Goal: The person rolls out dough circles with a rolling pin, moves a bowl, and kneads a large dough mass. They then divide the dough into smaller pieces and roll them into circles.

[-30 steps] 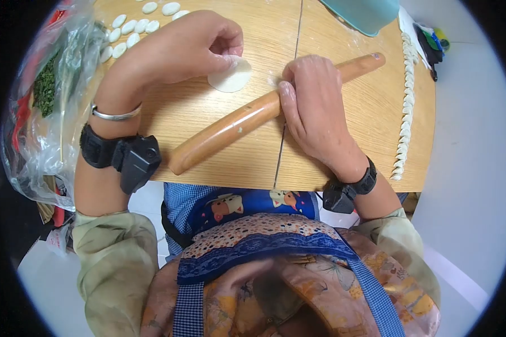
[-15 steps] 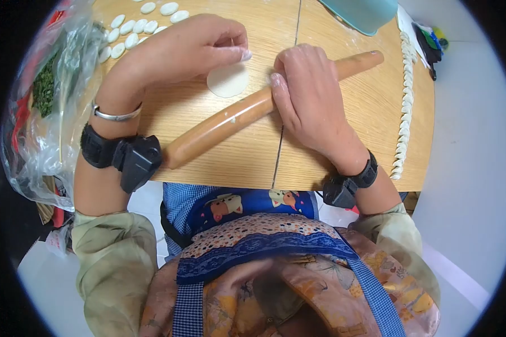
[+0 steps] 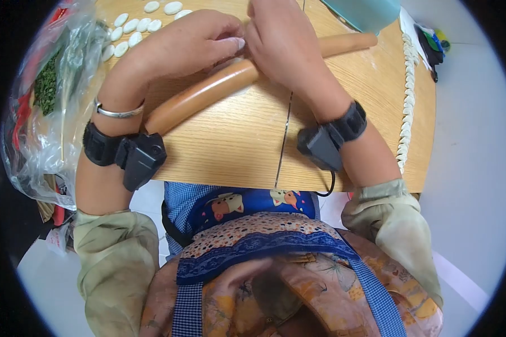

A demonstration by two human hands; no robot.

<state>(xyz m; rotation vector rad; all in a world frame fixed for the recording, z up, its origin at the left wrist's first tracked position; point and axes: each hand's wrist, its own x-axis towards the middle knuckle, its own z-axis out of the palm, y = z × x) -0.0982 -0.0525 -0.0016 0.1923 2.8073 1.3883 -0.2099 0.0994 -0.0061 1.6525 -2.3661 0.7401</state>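
A long wooden rolling pin (image 3: pixel 205 94) lies slantwise on the table, its upper right end near the teal container. My right hand (image 3: pixel 281 45) is closed over the pin's middle, palm down. Close beside it, my left hand (image 3: pixel 208 42) has its fingers bent together at the near edge of a dough wrapper. Most of that wrapper is hidden under the pin and my hands; a thin pale edge (image 3: pixel 239 91) shows just below the pin.
Small dough pieces (image 3: pixel 143 24) lie at the upper left. A teal container (image 3: pixel 371 14) stands at the top. Down the right edge of the wooden table (image 3: pixel 230 157) runs a twisted white strand (image 3: pixel 408 101). Plastic bags with chopped greens (image 3: pixel 46 84) are at the left.
My right hand has moved up and left with the rolling pin, which now covers the round wrapper. My left hand has shifted slightly up and stays near the wrapper.
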